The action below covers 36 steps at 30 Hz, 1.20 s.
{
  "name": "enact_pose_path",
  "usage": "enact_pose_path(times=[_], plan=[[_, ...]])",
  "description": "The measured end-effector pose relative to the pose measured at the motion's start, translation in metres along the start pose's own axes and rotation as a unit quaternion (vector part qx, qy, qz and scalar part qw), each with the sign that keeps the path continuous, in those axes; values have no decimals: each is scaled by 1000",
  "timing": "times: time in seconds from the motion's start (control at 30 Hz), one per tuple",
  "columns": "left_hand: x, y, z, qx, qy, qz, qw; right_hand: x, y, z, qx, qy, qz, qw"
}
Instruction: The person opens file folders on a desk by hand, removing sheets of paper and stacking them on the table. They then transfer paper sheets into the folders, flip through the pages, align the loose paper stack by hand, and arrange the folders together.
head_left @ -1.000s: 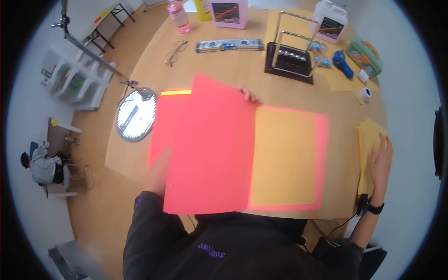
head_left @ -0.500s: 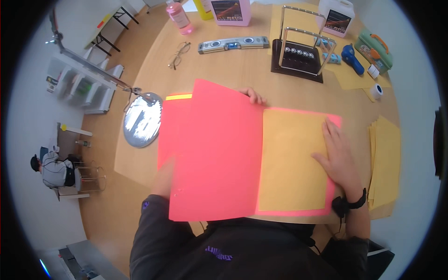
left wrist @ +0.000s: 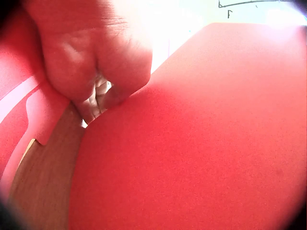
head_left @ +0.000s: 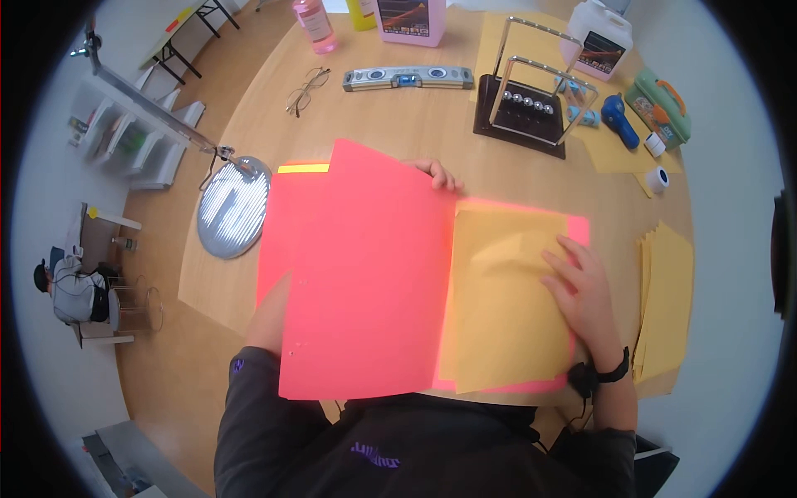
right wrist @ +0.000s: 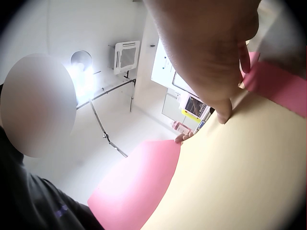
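Note:
A red-pink paper folder (head_left: pixel 365 274) lies opened out in front of me, its left cover raised. My left hand (head_left: pixel 437 174) grips the top edge of that cover from behind; the left wrist view shows its fingers curled over the red edge (left wrist: pixel 192 134). On the folder's right side lies a yellow paper sheet (head_left: pixel 506 315), bulging near its top, with another yellow edge showing along its left. My right hand (head_left: pixel 583 290) rests on the sheet's right part, fingers spread. In the right wrist view a fingertip touches the yellow surface (right wrist: pixel 240 172).
A stack of yellow sheets (head_left: pixel 664 307) lies at the right. Another red folder (head_left: pixel 278 224) lies under the raised cover, beside a round lamp base (head_left: pixel 235 207). Farther back are glasses (head_left: pixel 309 91), a spirit level (head_left: pixel 408 78), a Newton's cradle (head_left: pixel 527 108) and a blue tool (head_left: pixel 619 120).
My right hand has come left from the yellow stack onto the sheet in the folder. That sheet, flat half a second ago, now bulges and has shifted left and down. My left hand keeps its hold.

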<state>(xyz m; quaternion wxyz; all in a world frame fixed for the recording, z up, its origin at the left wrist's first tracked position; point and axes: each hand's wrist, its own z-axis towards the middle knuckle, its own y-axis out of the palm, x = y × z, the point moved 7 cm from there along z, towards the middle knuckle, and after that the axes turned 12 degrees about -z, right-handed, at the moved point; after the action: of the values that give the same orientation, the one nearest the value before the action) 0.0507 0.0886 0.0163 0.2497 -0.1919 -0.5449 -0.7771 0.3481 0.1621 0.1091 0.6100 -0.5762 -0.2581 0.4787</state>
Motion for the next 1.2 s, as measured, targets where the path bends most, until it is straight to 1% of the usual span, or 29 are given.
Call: enact_pose_path(times=[0.1,0.17,0.2,0.27,0.3,0.33,0.4,0.47,0.53,0.57,0.6,0.63,0.67,0.7,0.73,0.77,0.83,0.87,0.93,0.97,1.03,1.07,1.1,1.13,1.17,1.2], plan=[[-1,-2,-3,-16,9,-21,1000,-2,1,-1,3,7,12,1000],[1,-3,0,-65,2,20,998,-2,-2,-2,4,18,15,1000],[0,-9,1,-72,-3,15,997,-2,-2,-2,-2,28,27,999],[-4,-17,2,-96,-31,-15,995,2,-4,-3,-7,53,30,998],[-5,-16,4,-106,-39,-27,993,1,-4,-3,0,45,34,998],[-4,-13,4,-124,-41,-43,991,0,-5,-5,6,37,38,999],[-6,-10,4,-151,-45,-64,985,4,-2,-6,-4,56,46,997],[-13,-12,-2,-82,-42,-156,983,5,1,-12,-9,60,56,997],[-12,-11,6,-118,-34,-126,984,8,-3,-8,30,66,82,994],[-8,-10,6,-126,-28,-111,985,6,-11,-5,49,56,76,994],[-2,-2,6,-135,-25,-99,986,7,-12,-5,35,82,113,990],[0,-1,3,-103,-26,-64,992,9,-9,-5,15,111,152,982],[0,-3,1,-68,-28,-34,997,9,-9,-3,17,108,153,982],[3,-4,2,-67,-28,-33,997,12,-7,-4,26,123,188,974],[0,-5,0,-65,-46,-32,996,16,-2,-8,32,140,224,964],[-2,-7,0,-64,-62,-32,995,18,1,-10,30,143,225,963],[-3,-12,2,-63,-74,-35,995,26,7,-11,46,164,286,943],[-4,-11,2,-64,-84,-36,994,25,8,-10,44,166,287,942],[-5,-9,0,-60,-82,-45,994,29,8,-12,63,206,332,918],[-4,-6,-1,-61,-78,-51,994,30,9,-13,62,207,332,918],[-3,-2,-1,-51,-85,-58,993,35,17,-13,48,206,398,893],[-4,-2,-1,-43,-94,-65,993,38,21,-13,47,205,397,893],[-6,-2,2,-43,-92,-65,993,40,26,-12,41,196,442,874],[-8,2,5,-84,-64,-87,991,43,31,-12,33,188,486,853],[-8,6,5,-125,-35,-109,986,50,32,-15,30,189,485,853],[-10,10,3,-123,-32,-113,985,56,34,-17,4,184,484,856]])
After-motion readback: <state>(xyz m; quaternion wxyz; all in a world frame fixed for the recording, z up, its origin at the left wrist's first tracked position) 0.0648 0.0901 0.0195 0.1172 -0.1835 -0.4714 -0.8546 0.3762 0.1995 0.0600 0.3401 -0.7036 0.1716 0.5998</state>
